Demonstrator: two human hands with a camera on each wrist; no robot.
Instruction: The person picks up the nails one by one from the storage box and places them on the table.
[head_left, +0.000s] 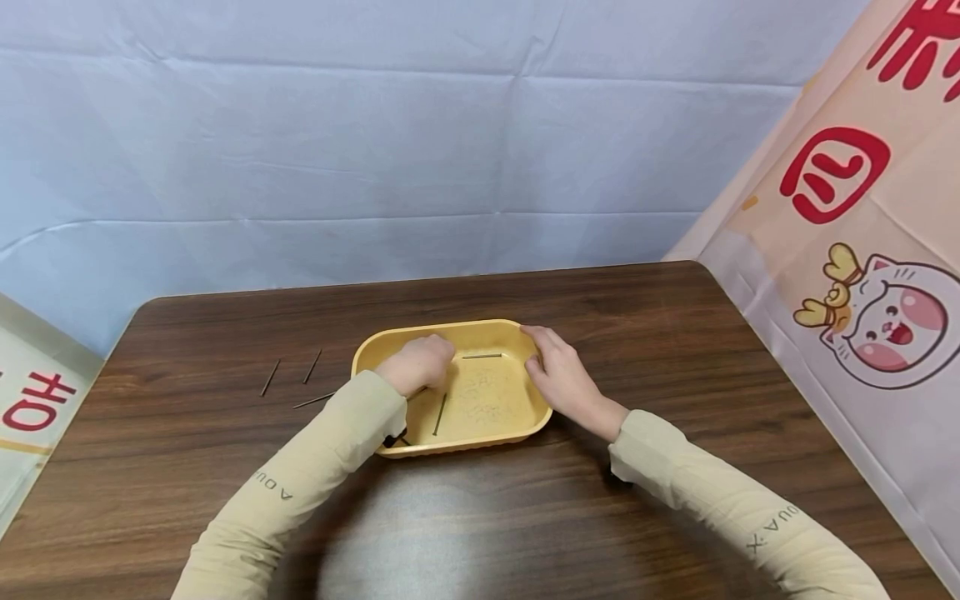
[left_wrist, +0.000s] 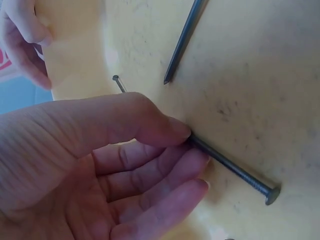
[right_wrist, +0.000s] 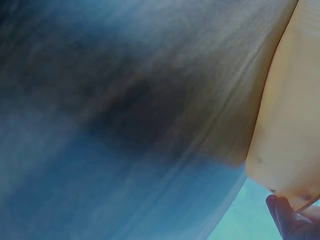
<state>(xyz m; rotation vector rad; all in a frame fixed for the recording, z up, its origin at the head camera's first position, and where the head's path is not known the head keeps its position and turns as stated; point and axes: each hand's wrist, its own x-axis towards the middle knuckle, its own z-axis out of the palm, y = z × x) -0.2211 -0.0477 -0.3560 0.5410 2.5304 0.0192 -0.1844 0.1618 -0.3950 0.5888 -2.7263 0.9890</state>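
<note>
A yellow plastic tray [head_left: 480, 442] sits on the brown table. My left hand [head_left: 420, 363] reaches into its left part. Between thumb and fingertips it pinches a dark nail [left_wrist: 235, 167], whose flat head points away from the hand over the tray floor. Other nails lie in the tray: one nail [head_left: 482, 356] along the far side, another nail [head_left: 439, 414] nearer the front. Close to my left sleeve, the front left corner is partly hidden. My right hand [head_left: 564, 379] holds the tray's right end, thumb at the rim; its fingers [right_wrist: 285, 215] show against the tray in the right wrist view.
Left of the tray, three nails lie on the wooden table [head_left: 637, 333]: one nail [head_left: 271, 377], a second nail [head_left: 312, 367] and a third nail [head_left: 313, 400] partly beside my sleeve. A pale cloth [head_left: 375, 167] hangs behind the table, and a printed banner [head_left: 862, 250] stands at right.
</note>
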